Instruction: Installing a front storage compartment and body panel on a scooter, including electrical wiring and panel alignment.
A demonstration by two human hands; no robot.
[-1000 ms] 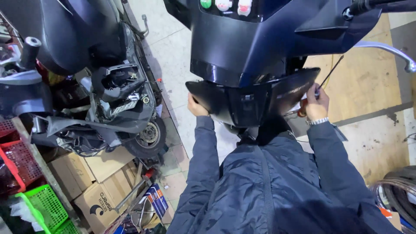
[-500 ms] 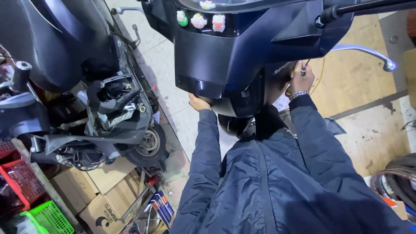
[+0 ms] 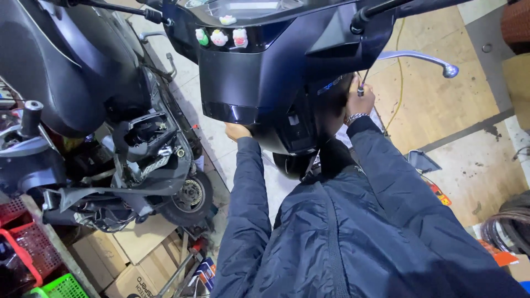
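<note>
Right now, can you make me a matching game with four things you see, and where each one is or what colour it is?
Things:
1. left hand
2. right hand
3. basket
4. brake lever

Places or colours:
A. bright green, bottom left corner
B. silver, sticking out to the right of the scooter
C. under the lower edge of the dark front panel
D. raised beside the panel, holding a thin tool

Pairs: 1-C, 2-D, 3-A, 4-B
</note>
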